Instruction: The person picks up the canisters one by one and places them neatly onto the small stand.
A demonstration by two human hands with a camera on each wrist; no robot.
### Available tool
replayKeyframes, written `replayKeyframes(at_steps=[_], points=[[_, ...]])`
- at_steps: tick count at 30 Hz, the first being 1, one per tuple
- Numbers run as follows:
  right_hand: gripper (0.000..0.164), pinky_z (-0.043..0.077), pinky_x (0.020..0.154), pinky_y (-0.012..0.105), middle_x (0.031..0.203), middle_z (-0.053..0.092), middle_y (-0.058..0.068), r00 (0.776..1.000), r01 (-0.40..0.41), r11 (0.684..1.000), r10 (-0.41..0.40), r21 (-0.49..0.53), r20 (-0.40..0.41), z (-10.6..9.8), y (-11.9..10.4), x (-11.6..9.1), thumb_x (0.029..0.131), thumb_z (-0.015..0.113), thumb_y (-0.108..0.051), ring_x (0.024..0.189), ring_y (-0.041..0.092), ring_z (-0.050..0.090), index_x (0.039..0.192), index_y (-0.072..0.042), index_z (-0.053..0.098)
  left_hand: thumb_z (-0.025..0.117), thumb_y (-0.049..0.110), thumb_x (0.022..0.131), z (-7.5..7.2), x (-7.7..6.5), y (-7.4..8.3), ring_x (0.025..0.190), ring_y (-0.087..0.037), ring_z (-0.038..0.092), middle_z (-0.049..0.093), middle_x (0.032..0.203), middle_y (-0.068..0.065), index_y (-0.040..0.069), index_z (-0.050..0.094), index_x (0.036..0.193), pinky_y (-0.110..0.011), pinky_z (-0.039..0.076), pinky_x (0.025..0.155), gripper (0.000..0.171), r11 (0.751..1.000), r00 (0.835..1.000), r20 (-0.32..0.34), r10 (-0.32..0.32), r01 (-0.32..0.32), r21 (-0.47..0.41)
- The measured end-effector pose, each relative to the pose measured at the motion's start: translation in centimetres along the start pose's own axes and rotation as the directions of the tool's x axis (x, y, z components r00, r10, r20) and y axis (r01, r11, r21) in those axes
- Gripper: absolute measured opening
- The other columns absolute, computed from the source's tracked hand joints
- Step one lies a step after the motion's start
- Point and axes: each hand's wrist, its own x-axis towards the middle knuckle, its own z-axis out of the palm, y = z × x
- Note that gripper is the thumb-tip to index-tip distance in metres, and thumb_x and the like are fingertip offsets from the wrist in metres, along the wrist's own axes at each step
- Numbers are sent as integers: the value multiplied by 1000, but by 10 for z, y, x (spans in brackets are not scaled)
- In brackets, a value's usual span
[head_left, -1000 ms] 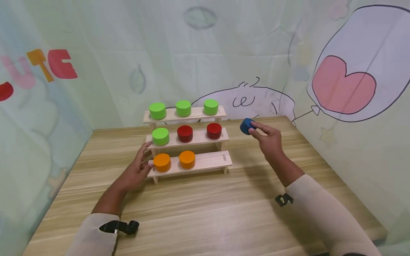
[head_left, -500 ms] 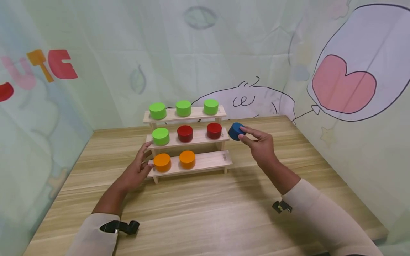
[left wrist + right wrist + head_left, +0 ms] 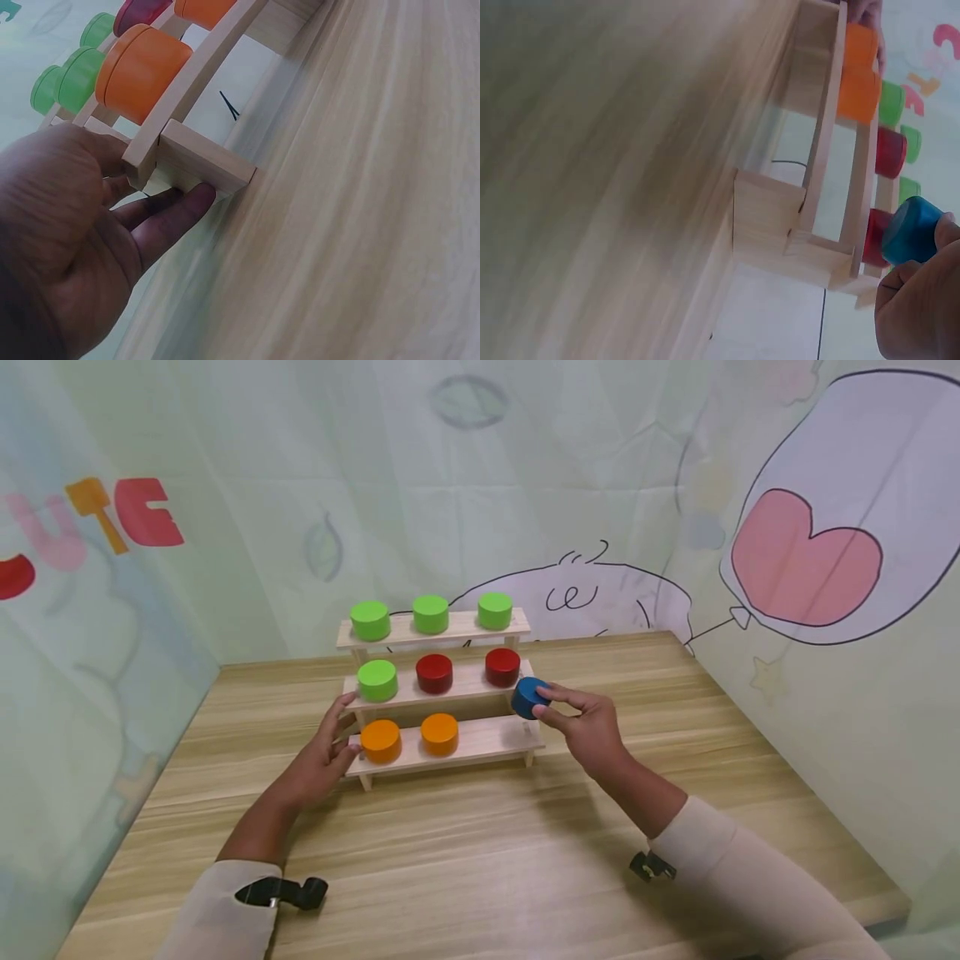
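Note:
A three-tier wooden rack [image 3: 487, 739] stands on the table. My right hand [image 3: 581, 727] pinches a blue cylinder [image 3: 528, 697] just above the right end of the bottom tier; the right wrist view shows the blue cylinder [image 3: 911, 229] in front of a red one [image 3: 874, 236]. My left hand [image 3: 318, 760] rests with straight fingers [image 3: 169, 217] against the rack's left end, beside an orange cylinder [image 3: 380, 740]. The bottom tier holds two orange cylinders, the middle one a green cylinder [image 3: 377, 679] and two red ones, the top three green ones.
The wooden table [image 3: 465, 860] runs out to printed curtain walls on the left, back and right. Its front edge lies near my forearms. Bare wood spreads in front of the rack and to its right.
My right hand has carried the blue cylinder down and to the left, from beside the rack's top right to just above the bottom tier's right end. The left hand has stayed put.

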Motion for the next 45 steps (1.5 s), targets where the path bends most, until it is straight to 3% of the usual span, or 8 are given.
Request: replayKeyframes(at_steps=[11,25,31,37,45], points=[[37,49,122,57,149,68,18,996,-85,996,86,-22,11,9,7,-1,95,85,-6,149,41,58,131,-6,78,47,6,116,1,1,0,158,-64,32,16,178,-36,33,-6,176,-70,42,117,84,1000,1000,1,3,-3,2],[35,53,120,51,146,72,13,986,-159,986,161,-59,42,22,11,1,93,87,-8,148,36,61,128,-9,81,47,7,116,2,2,1,156,-64,35,16,178,-36,33,-6,175,-70,44,116,83,1000,1000,6,-7,7,0],[33,46,126,56,146,71,16,986,-158,986,161,-58,43,27,16,1,92,87,-6,149,40,59,125,-5,82,47,7,116,1,2,0,157,-64,33,15,178,-35,36,-6,175,-69,42,118,85,1000,1000,4,-17,17,3],[31,47,125,55,142,73,18,985,-156,986,160,-65,58,30,17,1,92,87,-5,146,41,62,122,-2,83,46,8,117,0,2,-1,158,-63,32,15,178,-35,39,-7,175,-70,41,118,85,1000,1000,1,-19,19,7],[30,47,126,54,141,72,19,982,-162,984,168,-71,81,30,15,1,91,87,-1,145,41,62,121,0,82,47,8,117,1,2,1,156,-64,34,16,178,-36,35,-6,175,-70,43,117,84,1000,1000,6,-12,12,-7]])
